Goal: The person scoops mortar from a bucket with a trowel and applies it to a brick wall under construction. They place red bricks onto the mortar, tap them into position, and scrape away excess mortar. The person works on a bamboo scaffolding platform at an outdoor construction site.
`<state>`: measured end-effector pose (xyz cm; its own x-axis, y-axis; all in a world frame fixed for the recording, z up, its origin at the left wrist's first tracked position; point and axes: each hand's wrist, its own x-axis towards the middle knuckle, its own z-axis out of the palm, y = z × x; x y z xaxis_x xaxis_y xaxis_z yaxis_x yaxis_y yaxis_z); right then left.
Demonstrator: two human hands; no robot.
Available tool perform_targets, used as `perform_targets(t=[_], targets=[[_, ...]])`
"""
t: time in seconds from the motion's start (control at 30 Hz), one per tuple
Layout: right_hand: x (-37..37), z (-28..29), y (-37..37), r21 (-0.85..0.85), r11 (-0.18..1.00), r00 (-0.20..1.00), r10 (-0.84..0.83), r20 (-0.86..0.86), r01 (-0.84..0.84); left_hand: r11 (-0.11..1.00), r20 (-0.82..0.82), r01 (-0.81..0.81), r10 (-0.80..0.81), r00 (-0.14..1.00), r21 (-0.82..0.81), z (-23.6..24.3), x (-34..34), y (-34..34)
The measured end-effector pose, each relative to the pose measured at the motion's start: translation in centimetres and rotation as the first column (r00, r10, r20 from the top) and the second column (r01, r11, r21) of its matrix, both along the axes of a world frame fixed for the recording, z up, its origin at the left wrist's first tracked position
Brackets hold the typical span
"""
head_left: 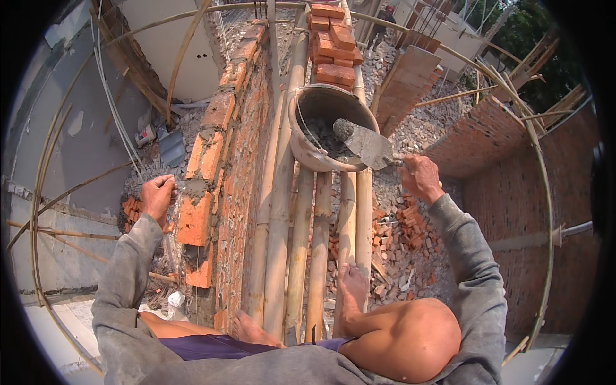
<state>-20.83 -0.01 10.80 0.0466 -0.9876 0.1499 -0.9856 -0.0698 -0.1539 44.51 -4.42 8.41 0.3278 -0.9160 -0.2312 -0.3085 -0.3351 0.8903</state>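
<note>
My right hand (pixel 421 176) grips the handle of a brick trowel (pixel 372 149) over the near right rim of a bucket (pixel 305 149). Grey mortar coats the blade, with a lump (pixel 344 130) at its tip. More wet mortar (pixel 319 133) lies inside the bucket, which stands on bamboo poles (pixel 277 192). To the left, my left hand (pixel 158 197) is closed, fingers curled, beside the top of a brick wall (pixel 240 199); what it holds, if anything, is too small to make out. Orange bricks (pixel 195 220) with mortar between them form the wall's top course.
Behind the bucket rises a stack of bricks (pixel 333 48). My bare feet (pixel 353 289) rest on the bamboo, high above rubble (pixel 404 256). Another brick wall (pixel 478 135) stands right. Curved bamboo poles (pixel 545 192) arch around both sides. A person (pixel 385 20) is far off.
</note>
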Motion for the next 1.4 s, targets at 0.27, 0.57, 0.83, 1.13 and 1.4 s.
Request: perform_targets(t=[0.27,0.57,0.83,1.13,1.4], targets=[[4.1,10.8,2.6,0.198,0.978,0.991,0.037,0.132,-0.063,0.996,0.079,0.077,-0.074,0.994,-0.039,-2.3,2.6,-2.6],[21.6,9.1,7.3,0.587,0.620,0.449,-0.386,0.806,-0.521,0.929,-0.003,0.309,-0.315,0.949,0.205,-5.5,2.5,-4.8],[36.9,-5.3,12.8,0.350,0.935,-0.042,-0.348,0.937,0.053,0.901,-0.084,0.312,-0.301,0.950,0.302,-7.7,1.6,-4.9],[46.0,-8.8,15.0,0.186,0.974,0.421,-0.224,0.879,0.129,0.900,-0.188,0.316,-0.269,0.945,0.301,-9.3,0.5,-6.3],[41.5,-9.4,12.7,0.482,0.865,-0.101,-0.497,0.862,-0.139,0.885,-0.362,0.361,-0.246,0.899,0.295,-8.6,0.7,-6.9]])
